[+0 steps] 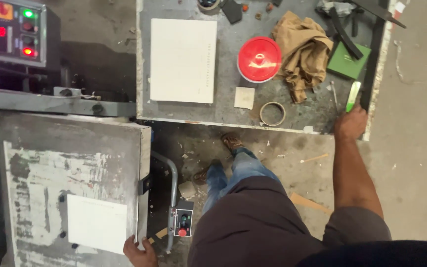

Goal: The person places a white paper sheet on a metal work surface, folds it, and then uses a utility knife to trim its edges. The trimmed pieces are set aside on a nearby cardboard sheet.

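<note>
Reaching across, your right hand [350, 123] has its grip wrapped round a slim green tool [354, 95] at the far edge of the scuffed grey surface [223, 106]. Your left hand [139, 252], fingers curled, steadies the machine plate's corner beside a white sheet [96, 223]. Stretched this wide, you may slip on floor scraps.

Tan rag [302, 47], red lid [259, 59] and tape ring [272, 113] crowd the table's [226, 94] right half

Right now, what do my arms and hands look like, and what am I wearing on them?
Both hands are bare: no gloves, rings or watch visible. The right hand leads to a bare forearm, with a short dark-brown sleeve above the elbow. Only part of the left hand shows.
</note>
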